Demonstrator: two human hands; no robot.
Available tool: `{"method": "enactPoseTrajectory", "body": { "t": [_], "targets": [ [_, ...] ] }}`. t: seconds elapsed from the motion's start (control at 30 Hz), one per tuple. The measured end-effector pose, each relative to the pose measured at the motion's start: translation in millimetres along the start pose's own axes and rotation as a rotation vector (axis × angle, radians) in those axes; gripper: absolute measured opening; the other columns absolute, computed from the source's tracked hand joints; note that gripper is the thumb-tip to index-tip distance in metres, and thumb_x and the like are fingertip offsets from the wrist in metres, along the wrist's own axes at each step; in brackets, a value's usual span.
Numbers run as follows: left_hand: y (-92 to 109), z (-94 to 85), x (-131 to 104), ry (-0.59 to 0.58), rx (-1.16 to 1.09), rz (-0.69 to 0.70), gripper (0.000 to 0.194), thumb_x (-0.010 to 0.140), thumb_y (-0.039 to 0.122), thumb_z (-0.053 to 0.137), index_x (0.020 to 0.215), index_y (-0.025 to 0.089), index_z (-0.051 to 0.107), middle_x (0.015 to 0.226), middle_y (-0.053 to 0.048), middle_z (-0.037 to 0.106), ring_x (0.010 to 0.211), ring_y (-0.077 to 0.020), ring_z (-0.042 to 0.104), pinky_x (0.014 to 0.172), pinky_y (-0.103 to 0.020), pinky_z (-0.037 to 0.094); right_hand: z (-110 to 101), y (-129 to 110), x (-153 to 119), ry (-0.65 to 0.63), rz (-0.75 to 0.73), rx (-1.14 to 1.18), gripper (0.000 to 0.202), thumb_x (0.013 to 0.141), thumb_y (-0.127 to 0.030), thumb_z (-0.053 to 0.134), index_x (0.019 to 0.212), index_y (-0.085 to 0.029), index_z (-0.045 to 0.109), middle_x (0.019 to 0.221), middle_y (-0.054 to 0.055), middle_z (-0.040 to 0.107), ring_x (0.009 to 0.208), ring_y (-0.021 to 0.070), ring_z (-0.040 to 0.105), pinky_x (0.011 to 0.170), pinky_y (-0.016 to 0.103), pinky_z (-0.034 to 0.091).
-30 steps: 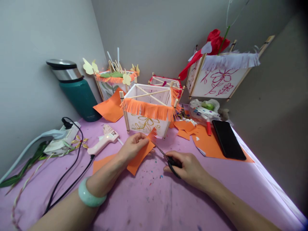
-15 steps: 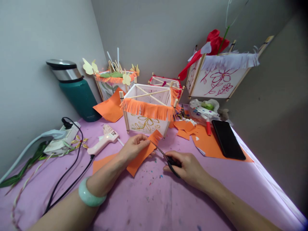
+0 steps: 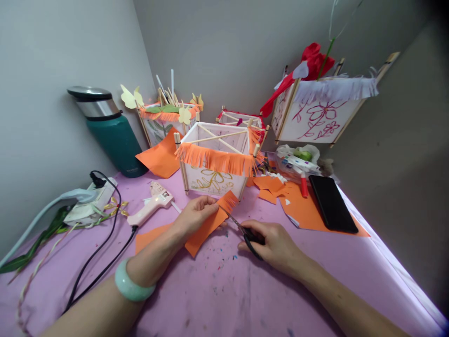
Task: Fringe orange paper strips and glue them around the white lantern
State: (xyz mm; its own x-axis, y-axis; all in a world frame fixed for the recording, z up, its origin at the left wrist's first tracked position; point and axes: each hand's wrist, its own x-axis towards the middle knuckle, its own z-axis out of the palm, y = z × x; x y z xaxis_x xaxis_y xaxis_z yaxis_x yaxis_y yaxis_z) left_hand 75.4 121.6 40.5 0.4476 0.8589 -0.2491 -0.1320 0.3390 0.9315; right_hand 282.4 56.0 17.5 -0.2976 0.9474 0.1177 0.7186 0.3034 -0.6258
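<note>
My left hand (image 3: 197, 214) pinches an orange paper strip (image 3: 203, 234) whose far end is cut into fringe. In my right hand (image 3: 271, 243) are black-handled scissors (image 3: 250, 236), their blades at the strip's edge close to my left fingertips. Just behind my hands stands a stick-framed lantern (image 3: 213, 180) with white sides, a yellow flower drawing and orange fringe along its top. A piece of orange paper (image 3: 150, 238) lies partly under my left forearm.
At left are a glue gun (image 3: 152, 208), a power strip (image 3: 89, 206) with cables and a teal bottle (image 3: 114, 140). At right, a phone (image 3: 333, 203) and red marker (image 3: 303, 185) lie on an orange sheet (image 3: 315, 220) near paper scraps (image 3: 270, 187). More lanterns (image 3: 321, 114) stand or hang behind.
The fringed end of the strip has shifted very slightly. Both hands and the scissors stay almost where they were.
</note>
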Motion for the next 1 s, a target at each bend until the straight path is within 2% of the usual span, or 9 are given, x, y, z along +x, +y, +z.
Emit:
{"method": "enactPoseTrajectory", "body": {
  "t": [0.67,0.8,1.0],
  "targets": [
    [-0.2,0.4,-1.1,-0.024,-0.007,-0.004,0.025,0.071,0.032,0.069,0.074,0.019,0.047,0.061,-0.005,0.069,0.054,-0.0191,0.067,0.056,-0.030,0.053,0.1,-0.3,1.6,-0.013,0.017,0.014,0.023,0.076,-0.037,0.071,0.090,-0.020,0.066,0.061,-0.007,0.049,0.055,0.0095,0.040,0.052,0.020,0.031],
    [1.2,-0.2,-0.8,0.032,-0.001,-0.010,0.022,0.073,0.029,0.067,0.075,0.018,0.047,0.061,-0.004,0.069,0.053,-0.0179,0.067,0.054,-0.028,0.052,-0.6,-0.2,1.4,-0.021,0.029,0.031,0.024,0.076,-0.037,0.071,0.093,-0.021,0.066,0.063,-0.006,0.050,0.056,0.0101,0.041,0.053,0.020,0.032],
    [2.6,-3.8,1.4,0.109,-0.032,0.058,0.017,0.075,0.026,0.065,0.079,0.016,0.051,0.064,-0.004,0.069,0.058,-0.0184,0.069,0.058,-0.029,0.054,-2.7,-1.5,0.1,-0.029,0.038,0.061,0.028,0.075,-0.037,0.072,0.097,-0.021,0.066,0.062,-0.006,0.050,0.056,0.0098,0.042,0.052,0.020,0.033]
  ]
}}
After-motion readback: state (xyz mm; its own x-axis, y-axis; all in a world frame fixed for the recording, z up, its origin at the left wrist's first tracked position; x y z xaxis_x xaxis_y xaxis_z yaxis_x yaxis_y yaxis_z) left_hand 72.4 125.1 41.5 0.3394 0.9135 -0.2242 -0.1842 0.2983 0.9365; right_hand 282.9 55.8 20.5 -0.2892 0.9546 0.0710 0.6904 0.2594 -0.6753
